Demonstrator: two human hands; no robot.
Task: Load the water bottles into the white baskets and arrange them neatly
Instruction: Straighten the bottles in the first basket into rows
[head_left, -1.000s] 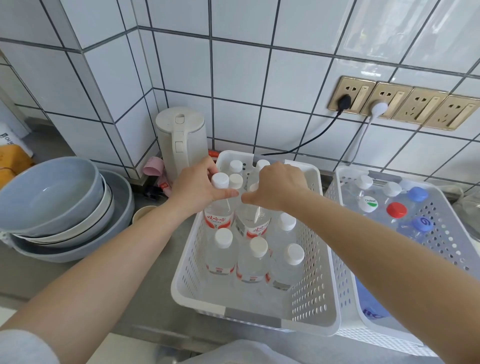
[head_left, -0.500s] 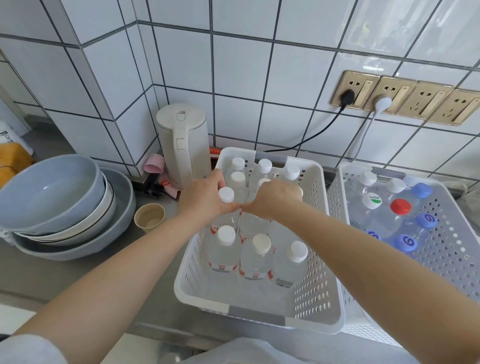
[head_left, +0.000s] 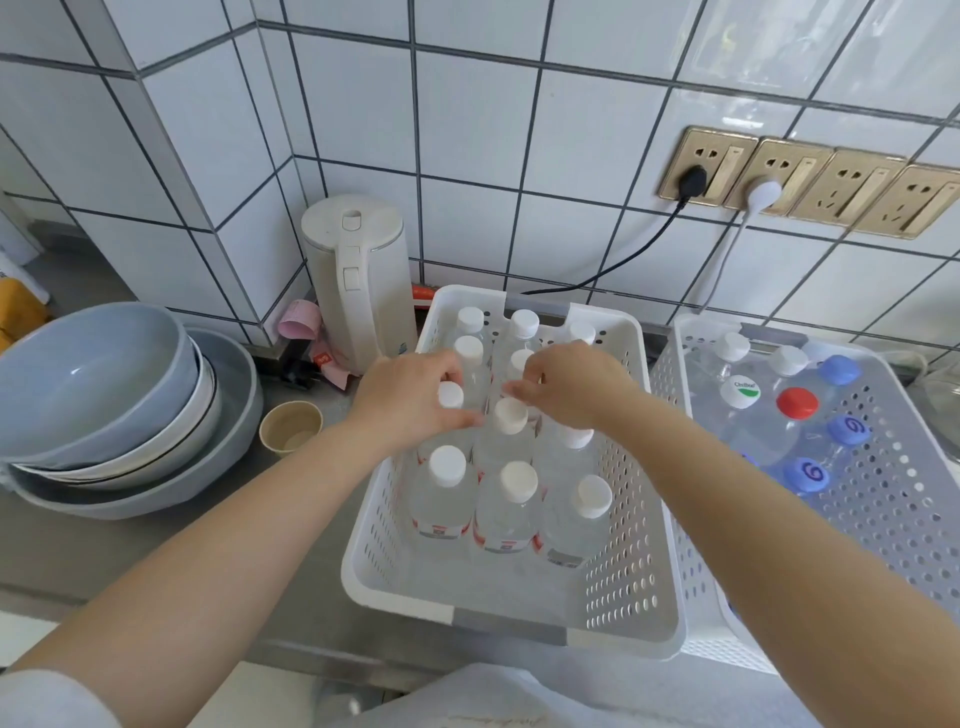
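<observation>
cap (head_left: 740, 393): green-and-white logo, lettering too small to read | bottle labels (head_left: 439, 529): red print, unreadable

White perforated basket (head_left: 631, 561), white-capped bottles (head_left: 447, 467), one red cap (head_left: 797, 402), grey-blue bowls (head_left: 93, 374)

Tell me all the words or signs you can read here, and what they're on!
"Chefbon" or something close, partly blurred: on the white cap with a green patch in the right basket.
A dark swirl sign, not letters: on the blue caps.
Red labels on the water bottles in the left basket: too blurred to read.
Red tag by the kettle: too small to read.
</observation>
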